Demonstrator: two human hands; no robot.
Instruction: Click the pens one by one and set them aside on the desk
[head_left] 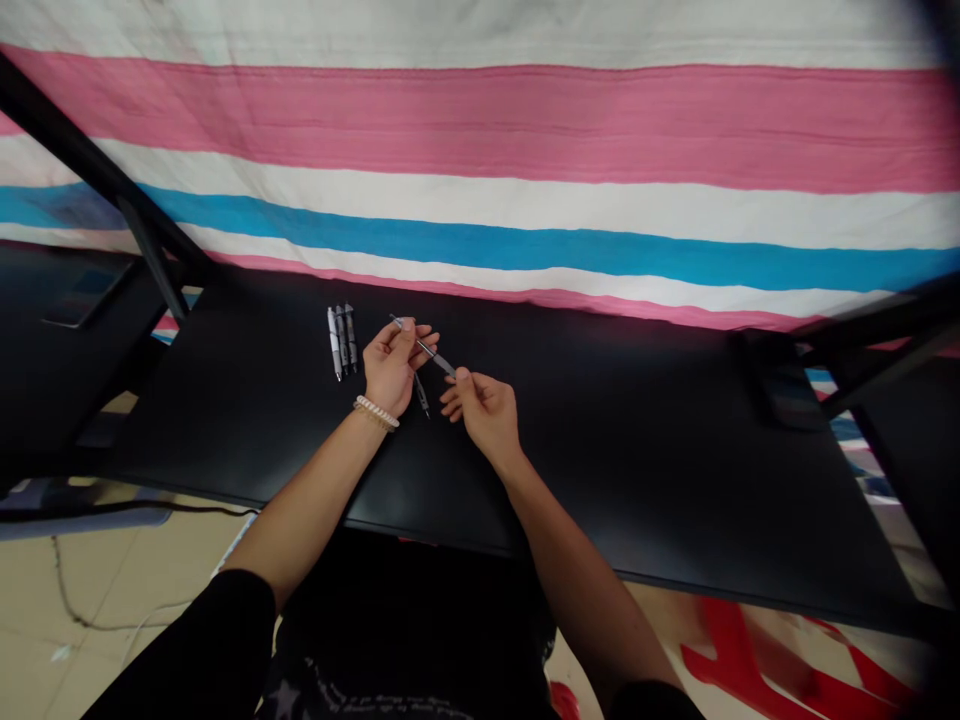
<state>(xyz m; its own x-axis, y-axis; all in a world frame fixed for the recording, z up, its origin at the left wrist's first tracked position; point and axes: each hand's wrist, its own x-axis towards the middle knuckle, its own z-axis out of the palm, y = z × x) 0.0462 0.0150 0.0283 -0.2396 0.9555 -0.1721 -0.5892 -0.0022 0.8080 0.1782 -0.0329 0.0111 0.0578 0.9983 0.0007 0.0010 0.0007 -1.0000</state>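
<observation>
Between my two hands a slim grey and white pen (440, 361) is held at a slant above the table. My left hand (393, 362), with a pale beaded bracelet on the wrist, pinches its upper left end. The lower right end is in the fingers of my right hand (486, 410). Below them a dark pen (421, 394) lies on the table, partly hidden by my left hand. To the left of that hand several pens lie side by side: a white and grey pen (334, 345) and darker pens (347, 340).
The black table (615, 470) extends to both sides. At its right end lies a dark flat object (784, 380). A striped cloth (525, 130) hangs behind the table, with black frame bars (154, 250) at the left. Red strips (750, 660) lie on the floor.
</observation>
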